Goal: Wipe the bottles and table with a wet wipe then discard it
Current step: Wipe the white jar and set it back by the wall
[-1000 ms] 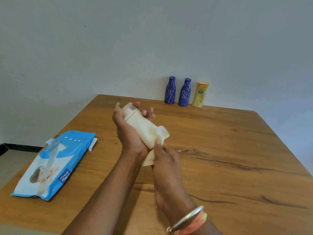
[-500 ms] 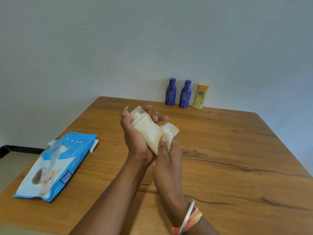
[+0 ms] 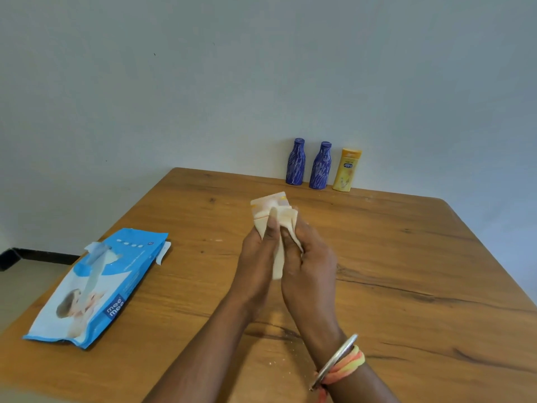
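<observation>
Head view: pack point(image 3: 96, 286) lies left on table point(image 3: 406, 271); left hand point(image 3: 257, 260) grips cream bottle point(image 3: 267, 205) over mid-table, cap end away; right hand point(image 3: 309, 266) pinches wipe point(image 3: 287, 221) against its upper part; far bottles point(image 3: 320, 167) stand by wall, wiped or not unclear; judged mid-task: table, discarding left.

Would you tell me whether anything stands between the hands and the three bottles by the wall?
Nothing visible does. Only table surface lies between the left hand, the right hand and the blue bottles and yellow bottle; the wipes pack lies off to the left.
</observation>
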